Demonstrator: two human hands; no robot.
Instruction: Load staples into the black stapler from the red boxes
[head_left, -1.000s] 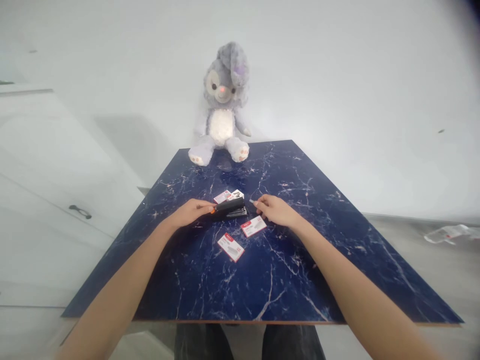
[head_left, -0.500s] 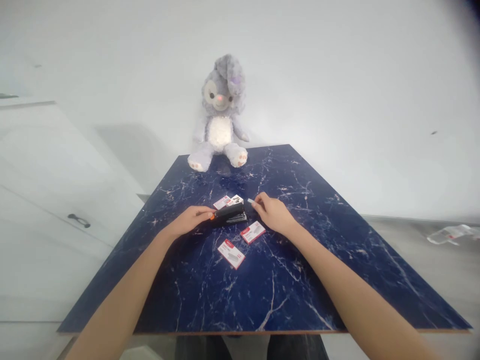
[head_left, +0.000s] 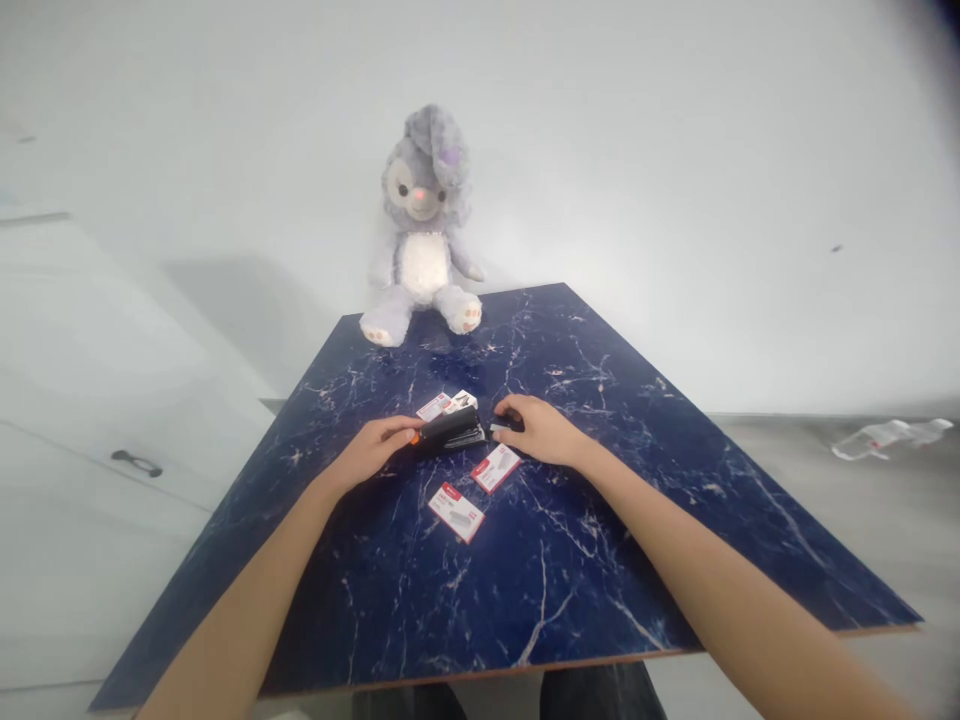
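My left hand (head_left: 373, 450) is closed around the orange-marked rear end of a black stapler (head_left: 448, 428), which lies on the table with its front pointing right. Just right of the stapler's front end is a small pale strip (head_left: 498, 428), like a strip of staples. It lies at the thumb of my right hand (head_left: 541, 430), whose thumb and index finger are apart. Two red-and-white staple boxes lie in front: the nearer box (head_left: 457, 512) and the farther box (head_left: 495, 468). Behind the stapler, another red-and-white box (head_left: 433, 406) and a white box (head_left: 461, 401) are partly hidden.
A grey plush rabbit (head_left: 424, 265) sits at the far edge of the dark blue marbled table (head_left: 600, 560), against the white wall. White cabinet doors with a dark handle (head_left: 136, 463) stand left. Clear plastic packaging (head_left: 892, 438) lies beyond the right edge.
My right hand has lowered the pale strip toward the table, and its thumb and index finger have spread apart. My left hand stays on the stapler. The whole view has shifted slightly.
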